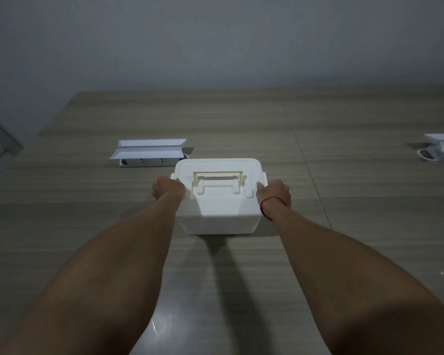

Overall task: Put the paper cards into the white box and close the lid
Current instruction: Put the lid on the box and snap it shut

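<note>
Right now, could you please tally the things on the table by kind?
White box with lid on: 1
Power strips under open white covers: 2, and
Hands on the box: 2, left, right
Total: 5

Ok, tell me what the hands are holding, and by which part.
Both hold the white box at its lid's side edges: the left hand on the left edge, the right hand on the right edge.
</note>
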Motion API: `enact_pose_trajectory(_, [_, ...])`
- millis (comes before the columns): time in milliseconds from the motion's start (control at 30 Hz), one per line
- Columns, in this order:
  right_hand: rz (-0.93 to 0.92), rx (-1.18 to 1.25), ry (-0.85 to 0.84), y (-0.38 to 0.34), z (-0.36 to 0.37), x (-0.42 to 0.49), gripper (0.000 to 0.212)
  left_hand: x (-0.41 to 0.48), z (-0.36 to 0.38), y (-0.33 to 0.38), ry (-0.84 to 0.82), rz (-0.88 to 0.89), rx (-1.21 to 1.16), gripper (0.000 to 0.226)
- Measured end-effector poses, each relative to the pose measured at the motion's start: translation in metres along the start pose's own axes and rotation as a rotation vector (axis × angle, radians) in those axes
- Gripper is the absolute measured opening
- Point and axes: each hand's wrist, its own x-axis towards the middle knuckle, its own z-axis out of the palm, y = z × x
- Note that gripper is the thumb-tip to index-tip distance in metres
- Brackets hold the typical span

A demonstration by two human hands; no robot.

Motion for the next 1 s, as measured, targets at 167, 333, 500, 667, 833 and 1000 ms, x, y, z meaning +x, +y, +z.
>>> enact_pose_trajectory(167, [-0.001,-0.041,0.025,0.001,0.002,-0.001,0.045,0.004,0.002,-0.006,-0.011,0.009,-0.01,0.041])
enact_pose_trajectory(333, [0.018,-0.002,0.023,0.0,0.004,0.002,0.046,0.003,0.003,-0.014,-0.048,0.006,-0.012,0.051])
enact_pose_trajectory(500, [0.112,0.248,-0.028,0.002,0.004,0.007,0.051,0.007,0.001,-0.012,-0.136,-0.037,-0.039,0.06])
enact_pose_trajectory(667, [0.167,0.495,-0.187,0.009,0.018,0.007,0.061,0.01,0.003,-0.023,-0.26,-0.095,-0.098,0.073])
enact_pose_trajectory(833, [0.247,0.58,-0.204,0.007,0.015,0.006,0.069,0.015,0.004,-0.026,-0.241,-0.174,-0.181,0.088])
enact_pose_trajectory(1000, [0.304,0.736,-0.254,0.013,0.021,0.004,0.082,0.018,0.004,-0.029,-0.014,-0.005,-0.024,0.066])
